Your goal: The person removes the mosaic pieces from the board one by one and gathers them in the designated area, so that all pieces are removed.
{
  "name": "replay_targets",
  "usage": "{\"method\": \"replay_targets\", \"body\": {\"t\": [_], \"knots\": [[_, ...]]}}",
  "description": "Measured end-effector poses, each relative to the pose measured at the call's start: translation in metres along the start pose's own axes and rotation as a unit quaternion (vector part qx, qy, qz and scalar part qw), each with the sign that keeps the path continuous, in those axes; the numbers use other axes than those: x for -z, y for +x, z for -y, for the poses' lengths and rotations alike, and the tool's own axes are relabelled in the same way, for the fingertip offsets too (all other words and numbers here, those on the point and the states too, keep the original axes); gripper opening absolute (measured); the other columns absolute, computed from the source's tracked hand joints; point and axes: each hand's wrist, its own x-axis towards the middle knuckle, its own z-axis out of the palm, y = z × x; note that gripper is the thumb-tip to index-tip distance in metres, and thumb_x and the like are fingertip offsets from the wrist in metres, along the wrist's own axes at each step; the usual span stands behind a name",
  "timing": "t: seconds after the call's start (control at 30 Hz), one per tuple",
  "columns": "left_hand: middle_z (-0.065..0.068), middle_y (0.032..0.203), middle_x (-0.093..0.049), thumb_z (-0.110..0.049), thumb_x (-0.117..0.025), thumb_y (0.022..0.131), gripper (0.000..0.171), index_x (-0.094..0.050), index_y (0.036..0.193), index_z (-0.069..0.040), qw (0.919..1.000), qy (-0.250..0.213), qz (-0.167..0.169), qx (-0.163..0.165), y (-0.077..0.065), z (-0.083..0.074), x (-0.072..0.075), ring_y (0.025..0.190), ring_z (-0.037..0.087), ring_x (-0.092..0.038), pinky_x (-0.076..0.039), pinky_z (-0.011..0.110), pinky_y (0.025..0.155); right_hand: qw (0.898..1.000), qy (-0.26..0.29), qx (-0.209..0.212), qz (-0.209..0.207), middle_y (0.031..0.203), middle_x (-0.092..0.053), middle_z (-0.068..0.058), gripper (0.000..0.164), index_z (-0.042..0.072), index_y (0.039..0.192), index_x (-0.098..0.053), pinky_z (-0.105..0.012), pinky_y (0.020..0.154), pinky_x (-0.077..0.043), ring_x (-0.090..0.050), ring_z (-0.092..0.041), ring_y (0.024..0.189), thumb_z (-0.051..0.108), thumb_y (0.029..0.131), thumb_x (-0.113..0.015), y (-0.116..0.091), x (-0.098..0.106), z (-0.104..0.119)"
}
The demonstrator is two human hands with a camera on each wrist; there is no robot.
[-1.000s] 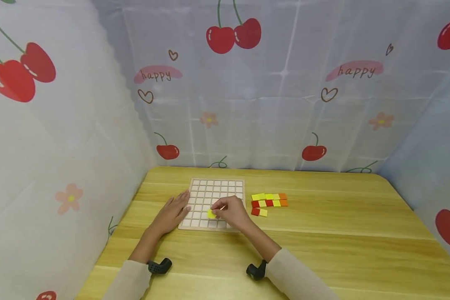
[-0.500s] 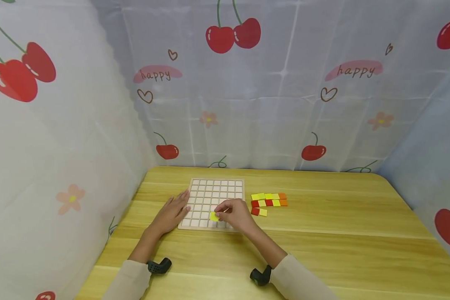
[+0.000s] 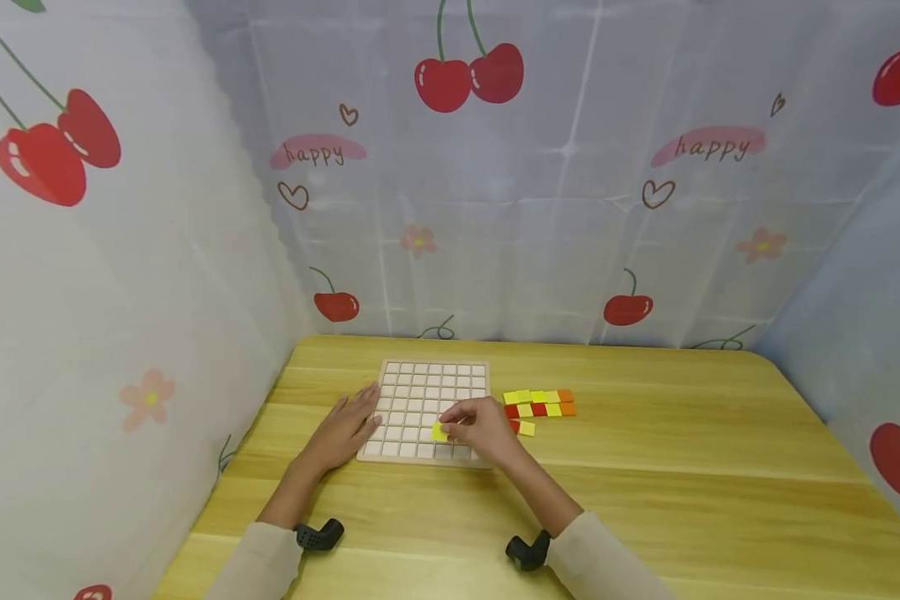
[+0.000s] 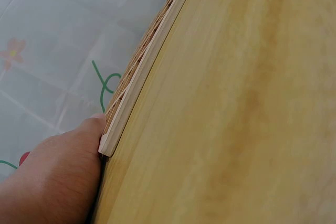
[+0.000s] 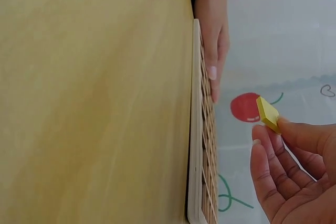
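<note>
A pale wooden grid board [image 3: 408, 380] with square cells lies on the table. My right hand [image 3: 483, 427] pinches a small yellow square tile [image 3: 439, 432] by its edge over the lower right part of the board. The right wrist view has the tile [image 5: 268, 114] held between thumb and fingers, raised off the board. My left hand [image 3: 345, 427] rests at the board's left edge, fingers straight, thumb on the rim; its thumb side shows in the left wrist view [image 4: 63, 166].
Right of the board, two rows of yellow, red and orange tiles [image 3: 538, 410] lie on the wooden table [image 3: 682, 433]. Below them sit a red tile, partly hidden by my right hand, and a yellow tile [image 3: 527, 429]. Cherry-print curtains [image 3: 540, 233] stand behind and beside the table.
My right hand has moved right across the board with the yellow tile, now partly covering the red tile beside it. The left hand stays on the board's edge.
</note>
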Motion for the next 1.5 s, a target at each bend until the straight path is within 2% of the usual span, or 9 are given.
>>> {"method": "replay_targets", "body": {"t": [0.17,0.47,0.77,0.87,0.93,1.0,1.17,1.27,1.5], "knots": [[0.011,0.166,-0.025,-0.038,-0.043,0.110,0.062,-0.027,0.160,-0.004,1.0000,0.000,-0.002,0.000,-0.001,0.000,-0.003,0.153,0.031,-0.024,-0.014,0.061,0.121,1.000,0.010,-0.003,-0.003,0.088,-0.075,-0.010,0.004,0.001,0.092,-0.079,-0.033,0.066,-0.062,-0.073,-0.035,0.075,0.003,0.089,-0.077,-0.001,0.007,-0.003],[0.017,0.164,-0.029,-0.033,-0.045,0.110,0.060,-0.031,0.158,0.001,0.9998,-0.001,-0.016,-0.012,-0.001,0.000,-0.003,0.150,0.036,-0.028,-0.017,0.064,0.118,1.000,0.012,-0.023,-0.006,0.087,-0.075,-0.011,0.006,0.000,0.094,-0.079,-0.051,0.073,-0.060,-0.072,-0.041,0.079,0.002,0.090,-0.075,0.001,0.020,-0.002],[0.013,0.165,-0.026,-0.037,-0.042,0.110,0.062,-0.028,0.159,-0.002,0.9999,0.007,-0.006,-0.007,0.000,0.003,-0.006,0.152,0.033,-0.025,-0.016,0.062,0.120,0.999,0.014,-0.036,-0.016,0.088,-0.076,-0.012,0.006,0.000,0.094,-0.080,-0.050,0.075,-0.061,-0.072,-0.042,0.079,0.003,0.090,-0.076,0.001,0.033,-0.004],[0.011,0.166,-0.024,-0.039,-0.041,0.110,0.062,-0.027,0.160,-0.004,1.0000,0.003,-0.003,-0.003,0.000,0.003,-0.006,0.153,0.031,-0.024,-0.015,0.061,0.121,0.999,0.015,-0.041,-0.022,0.087,-0.076,-0.012,0.006,-0.001,0.094,-0.080,-0.046,0.073,-0.062,-0.072,-0.039,0.077,0.002,0.090,-0.076,0.003,0.038,-0.006],[0.011,0.166,-0.025,-0.039,-0.041,0.110,0.063,-0.027,0.160,-0.004,1.0000,0.001,-0.004,-0.001,0.000,0.003,-0.005,0.153,0.030,-0.024,-0.014,0.061,0.121,0.998,0.014,-0.047,-0.025,0.087,-0.076,-0.012,0.007,-0.001,0.094,-0.080,-0.042,0.071,-0.062,-0.073,-0.037,0.077,0.001,0.090,-0.075,0.004,0.041,-0.007],[0.011,0.166,-0.025,-0.040,-0.041,0.110,0.063,-0.027,0.160,-0.004,1.0000,0.003,-0.005,-0.001,0.001,0.003,-0.005,0.153,0.030,-0.024,-0.014,0.060,0.121,0.998,0.006,-0.052,-0.030,0.086,-0.076,-0.011,0.007,0.001,0.094,-0.080,-0.037,0.063,-0.061,-0.073,-0.036,0.077,0.003,0.090,-0.075,0.005,0.045,-0.007],[0.011,0.166,-0.025,-0.039,-0.042,0.110,0.062,-0.027,0.160,-0.004,1.0000,0.005,-0.002,0.001,0.000,0.002,-0.003,0.153,0.029,-0.024,-0.015,0.060,0.121,0.998,0.009,-0.058,-0.033,0.088,-0.076,-0.012,0.008,0.001,0.096,-0.080,-0.043,0.067,-0.061,-0.074,-0.038,0.080,0.004,0.090,-0.076,0.006,0.053,-0.010],[0.010,0.166,-0.025,-0.039,-0.042,0.110,0.062,-0.027,0.160,-0.005,1.0000,0.004,0.001,0.003,0.000,0.001,-0.002,0.153,0.028,-0.023,-0.014,0.059,0.122,0.998,0.014,-0.058,-0.036,0.089,-0.076,-0.013,0.008,-0.001,0.096,-0.080,-0.049,0.076,-0.061,-0.073,-0.039,0.081,0.004,0.090,-0.076,0.007,0.058,-0.014],[0.011,0.166,-0.024,-0.038,-0.042,0.110,0.063,-0.026,0.160,-0.004,1.0000,0.006,-0.003,0.001,0.001,0.001,-0.003,0.153,0.029,-0.023,-0.013,0.059,0.122,0.995,0.020,-0.081,-0.045,0.091,-0.076,-0.012,0.009,0.000,0.097,-0.080,-0.047,0.078,-0.061,-0.073,-0.041,0.084,0.003,0.090,-0.075,0.009,0.069,-0.022]]}}
